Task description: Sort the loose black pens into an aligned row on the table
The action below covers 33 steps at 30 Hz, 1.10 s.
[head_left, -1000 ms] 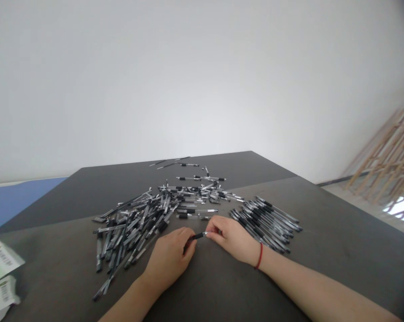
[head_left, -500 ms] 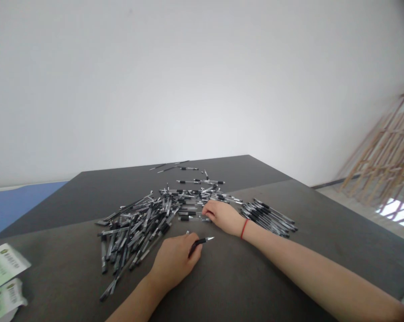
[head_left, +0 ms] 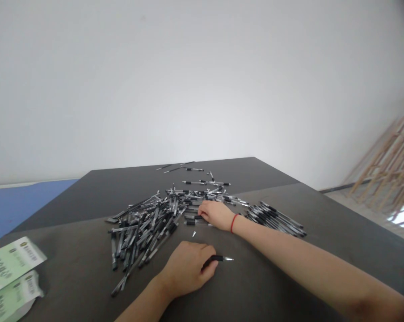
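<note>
My left hand [head_left: 192, 269] is closed around a pen [head_left: 219, 258] with a black grip; its silver tip points right, and the rest is hidden in the palm. Farther off, my right hand [head_left: 217, 214], with a red string at the wrist, bends its fingers down over a row of pens [head_left: 191, 222]. Its fingertips are pressed together, and what they pinch, if anything, cannot be made out. A small silver pen tip [head_left: 194, 234] lies alone on the table between the hands. Beside my left hand spreads a large heap of clear and black pens [head_left: 145, 232].
A neat bundle of pens [head_left: 277, 219] lies right of my right wrist. Several loose pens [head_left: 207, 182] and thin refills [head_left: 173, 170] are scattered toward the far edge of the dark table [head_left: 255, 286]. Green-and-white packets [head_left: 14, 264] rest at the left. Wooden racks [head_left: 389, 165] stand beyond the right side.
My left hand has drawn back toward me and right with the pen, uncovering the small silver tip. My right hand has shifted left over the row of pens. The view has turned slightly left.
</note>
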### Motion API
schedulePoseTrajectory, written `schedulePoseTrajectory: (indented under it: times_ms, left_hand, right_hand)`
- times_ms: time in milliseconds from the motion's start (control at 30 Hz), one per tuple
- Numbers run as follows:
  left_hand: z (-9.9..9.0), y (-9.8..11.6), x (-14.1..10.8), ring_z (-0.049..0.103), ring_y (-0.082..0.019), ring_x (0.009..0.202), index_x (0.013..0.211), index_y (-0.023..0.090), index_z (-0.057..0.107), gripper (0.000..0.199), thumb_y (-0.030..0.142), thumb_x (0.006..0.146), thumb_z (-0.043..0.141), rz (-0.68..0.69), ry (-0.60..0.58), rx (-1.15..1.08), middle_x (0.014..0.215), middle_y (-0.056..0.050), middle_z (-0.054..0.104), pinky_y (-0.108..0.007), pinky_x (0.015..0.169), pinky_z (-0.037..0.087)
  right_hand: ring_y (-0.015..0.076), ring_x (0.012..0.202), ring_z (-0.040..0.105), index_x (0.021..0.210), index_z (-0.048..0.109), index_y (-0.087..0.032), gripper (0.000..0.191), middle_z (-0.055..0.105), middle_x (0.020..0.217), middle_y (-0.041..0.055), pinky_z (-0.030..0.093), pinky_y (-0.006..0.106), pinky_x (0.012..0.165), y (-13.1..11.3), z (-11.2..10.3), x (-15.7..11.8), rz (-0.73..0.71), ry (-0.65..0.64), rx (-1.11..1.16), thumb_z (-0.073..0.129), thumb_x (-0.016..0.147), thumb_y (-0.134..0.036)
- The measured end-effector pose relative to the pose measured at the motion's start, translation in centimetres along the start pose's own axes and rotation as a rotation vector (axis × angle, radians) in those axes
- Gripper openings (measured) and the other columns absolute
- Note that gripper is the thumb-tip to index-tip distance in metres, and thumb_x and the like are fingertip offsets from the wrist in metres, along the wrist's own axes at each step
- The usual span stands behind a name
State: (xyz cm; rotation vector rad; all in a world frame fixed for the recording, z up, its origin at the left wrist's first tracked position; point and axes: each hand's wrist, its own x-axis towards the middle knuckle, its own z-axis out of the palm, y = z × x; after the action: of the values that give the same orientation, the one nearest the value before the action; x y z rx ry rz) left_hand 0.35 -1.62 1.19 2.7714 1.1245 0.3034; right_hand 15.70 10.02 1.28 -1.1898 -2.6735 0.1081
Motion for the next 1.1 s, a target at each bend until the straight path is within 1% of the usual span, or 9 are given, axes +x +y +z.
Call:
schedulePoseTrajectory:
  times_ms: [133,267,333,433,500,600,733,933,1100]
  left_hand:
    - [-0.1,0.0,0.0,0.057,-0.015,0.065,0.082,0.023,0.056,0.011,0.031,0.086,0.049,-0.003,-0.005,-0.007,0.075,0.003,0.064,-0.024,0.057,0.033]
    - [-0.1,0.0,0.1,0.058,-0.015,0.065,0.081,0.022,0.056,0.013,0.032,0.086,0.049,0.005,-0.013,-0.02,0.075,0.002,0.064,-0.023,0.058,0.034]
    - [-0.1,0.0,0.1,0.058,-0.015,0.065,0.081,0.022,0.057,0.013,0.031,0.086,0.049,-0.004,-0.02,-0.025,0.076,0.001,0.065,-0.023,0.059,0.036]
    - [0.1,-0.2,0.2,0.061,-0.016,0.07,0.085,0.023,0.059,0.015,0.03,0.087,0.045,-0.05,-0.016,-0.039,0.08,0.0,0.067,-0.024,0.062,0.039]
    - [0.3,-0.5,0.2,0.063,-0.017,0.076,0.094,0.024,0.06,0.019,0.029,0.089,0.042,-0.12,0.004,-0.052,0.084,0.0,0.069,-0.025,0.065,0.042]
    - [0.7,-1.1,0.3,0.064,-0.019,0.088,0.109,0.026,0.058,0.027,0.027,0.089,0.04,-0.213,0.044,-0.058,0.1,-0.002,0.069,-0.029,0.076,0.045]
    - [1.1,-1.6,0.4,0.064,-0.019,0.096,0.113,0.025,0.059,0.03,0.026,0.089,0.04,-0.224,0.06,-0.071,0.111,-0.003,0.067,-0.032,0.085,0.046]
    - [1.0,-1.5,0.4,0.064,-0.02,0.097,0.114,0.025,0.06,0.031,0.028,0.088,0.043,-0.227,0.077,-0.057,0.111,-0.003,0.068,-0.033,0.086,0.047]
    - [1.0,-1.3,0.3,0.064,-0.021,0.096,0.114,0.025,0.059,0.031,0.028,0.089,0.042,-0.23,0.071,-0.055,0.11,-0.003,0.068,-0.035,0.086,0.048]
  right_hand:
    - [0.0169,0.09,0.058,0.094,0.063,-0.017,0.018,0.062,0.097,0.0069,0.04,0.025,0.078,-0.8,-0.6,-0.4,-0.03,0.002,-0.018,0.047,0.087,-0.016]
    - [0.016,0.088,0.057,0.094,0.062,-0.017,0.017,0.061,0.094,0.0061,0.041,0.025,0.076,-1.6,-1.2,-1.0,-0.149,0.009,-0.033,0.045,0.09,-0.02]
    - [0.0159,0.086,0.057,0.093,0.062,-0.017,0.017,0.061,0.093,0.0061,0.041,0.025,0.075,-1.7,-1.2,-1.4,-0.163,0.019,-0.047,0.045,0.09,-0.019]
    - [0.0161,0.086,0.057,0.092,0.062,-0.017,0.017,0.061,0.092,0.006,0.041,0.025,0.075,-1.2,-1.0,-2.5,-0.103,0.033,-0.052,0.046,0.089,-0.017]
    - [0.0162,0.087,0.057,0.094,0.062,-0.017,0.017,0.061,0.092,0.0058,0.042,0.025,0.076,-0.7,-0.8,-3.6,-0.072,0.038,-0.046,0.046,0.089,-0.016]
    - [0.0161,0.088,0.057,0.097,0.062,-0.017,0.019,0.061,0.093,0.0055,0.042,0.025,0.077,0.0,-0.6,-5.4,-0.06,0.032,-0.044,0.046,0.088,-0.015]
    - [0.0154,0.091,0.058,0.1,0.062,-0.018,0.021,0.062,0.098,0.0059,0.042,0.024,0.08,1.7,-1.5,-6.7,0.037,0.011,-0.07,0.044,0.089,-0.015]
    - [0.019,0.09,0.059,0.098,0.065,-0.015,0.025,0.062,0.099,0.0104,0.041,0.027,0.08,6.1,-3.1,-5.0,0.244,0.023,-0.127,0.042,0.089,-0.015]
    - [0.0184,0.091,0.059,0.094,0.066,-0.015,0.024,0.064,0.099,0.0097,0.04,0.025,0.08,7.3,-3.0,-2.5,0.265,-0.003,-0.136,0.043,0.088,-0.014]
